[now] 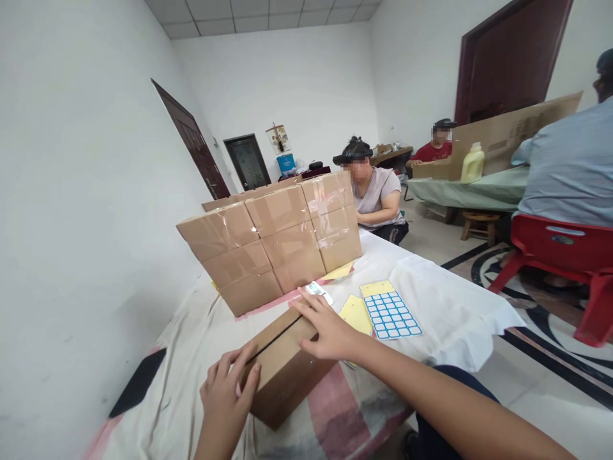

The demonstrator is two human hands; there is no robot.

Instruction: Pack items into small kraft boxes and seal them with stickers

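Box [282, 374] sat on the counter [450, 313] directly under both grips, long axis running away to the right | left grip [230, 390] open, fingers draped over near corner | right grip [325, 329] open, flat on far top | stacked boxes [272, 239] beyond.

Home packing room, taped cartons [282, 239], label sheets [390, 313]

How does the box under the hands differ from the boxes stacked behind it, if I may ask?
The near box lies alone on the cloth; the stacked boxes stand in two tiers. Its top seam is bare, while the stacked boxes carry shiny clear tape. The left hand and right hand rest on the near box; nobody touches the stacked boxes. All are brown cardboard.
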